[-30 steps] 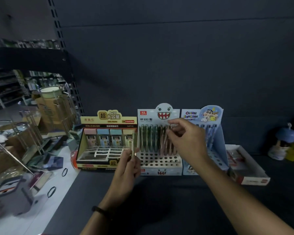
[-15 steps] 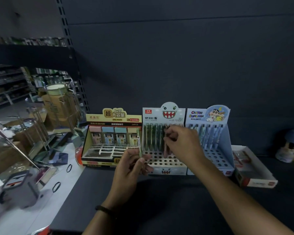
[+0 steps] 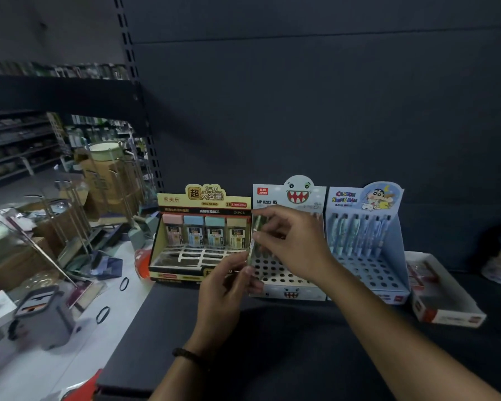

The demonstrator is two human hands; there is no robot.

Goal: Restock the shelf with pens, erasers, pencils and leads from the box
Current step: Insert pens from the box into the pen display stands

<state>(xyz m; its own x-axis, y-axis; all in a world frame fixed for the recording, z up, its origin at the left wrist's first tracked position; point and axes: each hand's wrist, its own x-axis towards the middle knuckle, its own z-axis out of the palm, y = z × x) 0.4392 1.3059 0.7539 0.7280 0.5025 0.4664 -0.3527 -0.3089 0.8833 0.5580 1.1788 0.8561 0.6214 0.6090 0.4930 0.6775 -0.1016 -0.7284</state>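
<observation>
Pencil (image 3: 252,250), seen from the head view, is being held upright just in front of the ghost display (image 3: 289,286): left hand (image 3: 226,290) fingers pinching its lower end, right hand (image 3: 295,244) fingers pinching its top. It is probably handling light, stiff and slick; gripping mid-barrel suits.

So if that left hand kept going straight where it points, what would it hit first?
Probably the white monster-face display, its holed front just beyond the left hand holding the pencil; depth is hard to judge.

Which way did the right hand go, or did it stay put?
Yes. The right hand slid left across the white ghost-faced cardboard pen box, to its left edge.
</observation>
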